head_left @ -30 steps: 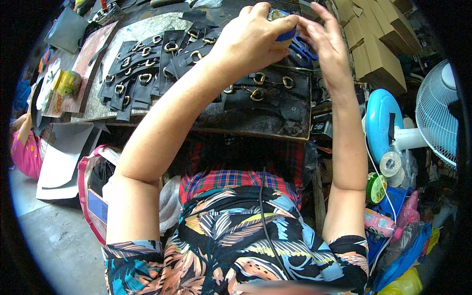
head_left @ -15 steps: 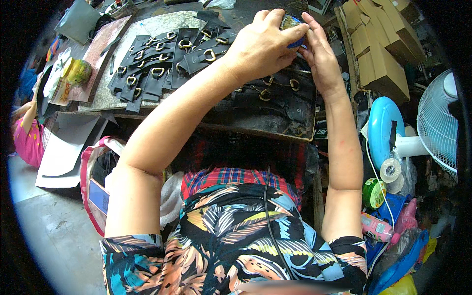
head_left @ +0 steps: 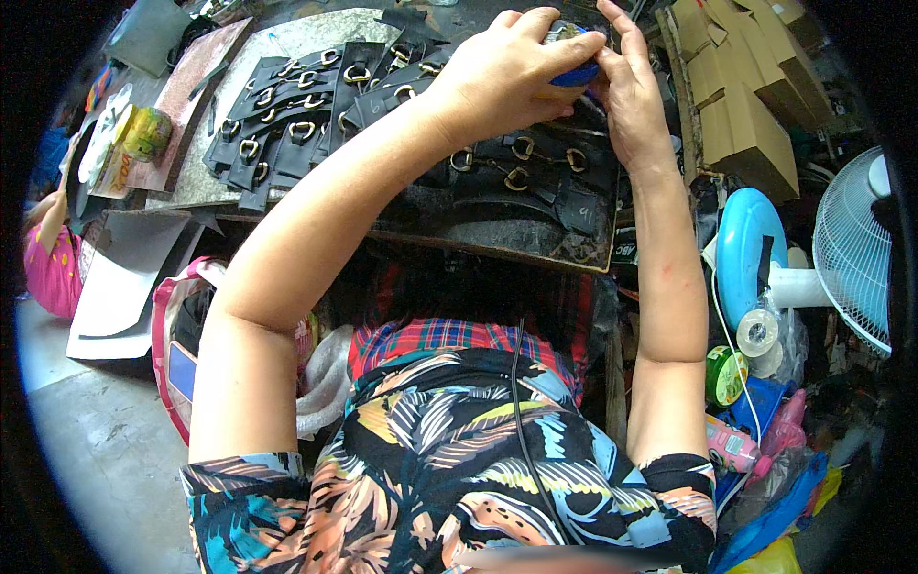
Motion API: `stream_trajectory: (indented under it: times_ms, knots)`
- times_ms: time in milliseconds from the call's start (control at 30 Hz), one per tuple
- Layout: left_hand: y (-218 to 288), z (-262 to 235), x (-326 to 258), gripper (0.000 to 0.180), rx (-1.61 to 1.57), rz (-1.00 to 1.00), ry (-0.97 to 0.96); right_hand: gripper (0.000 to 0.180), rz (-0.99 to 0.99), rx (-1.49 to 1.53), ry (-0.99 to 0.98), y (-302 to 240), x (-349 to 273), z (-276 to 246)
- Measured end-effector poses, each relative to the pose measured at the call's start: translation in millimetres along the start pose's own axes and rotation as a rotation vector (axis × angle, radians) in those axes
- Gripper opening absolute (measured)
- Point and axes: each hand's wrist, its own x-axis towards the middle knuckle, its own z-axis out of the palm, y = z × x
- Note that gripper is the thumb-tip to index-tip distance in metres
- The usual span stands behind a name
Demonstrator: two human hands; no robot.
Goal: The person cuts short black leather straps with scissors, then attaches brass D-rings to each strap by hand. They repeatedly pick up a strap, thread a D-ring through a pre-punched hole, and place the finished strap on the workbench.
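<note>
At the far side of the bench my left hand [head_left: 521, 72] is closed round a small round blue container [head_left: 577, 73], which its fingers largely cover. Close against the container's right side is my right hand [head_left: 633, 100], with one finger stretched upward and the others apart; whether it touches the container is hard to tell. Black straps with brass-coloured rings [head_left: 306, 91] lie in rows to the left of my hands. More black pieces with metal rings and clips [head_left: 521, 167] lie below my wrists.
The bench [head_left: 564, 249] has a worn front edge. Cardboard boxes [head_left: 746, 143] are stacked at the right, above a blue-and-white fan [head_left: 755, 258]. Bottles, a tape roll [head_left: 758, 332] and plastic bags crowd the lower right. A pink-edged bag [head_left: 163, 335] holds a phone [head_left: 182, 371] at left.
My right hand has spread a little, its raised finger reaching higher and away from the container. My left hand keeps its hold. The view has shifted slightly.
</note>
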Motion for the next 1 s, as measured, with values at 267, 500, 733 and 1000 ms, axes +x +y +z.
stream_trajectory:
  times_ms: [267,500,733,1000]
  knots:
    - [-1,14,-1,0.073,0.109,-0.022,0.030,0.062,-0.255,-0.304,0.015,18,5,-10]
    - [-16,-29,1,0.081,0.075,-0.088,0.319,0.082,-0.084,-0.287,0.106,-28,-26,8]
    - [-117,-173,-47,0.059,0.505,-0.067,0.366,0.069,-0.149,-0.464,0.241,-57,-111,-35]
    - [-194,-201,-136,0.080,0.536,-0.682,0.207,0.074,-0.011,-0.477,0.224,-37,-159,-37]
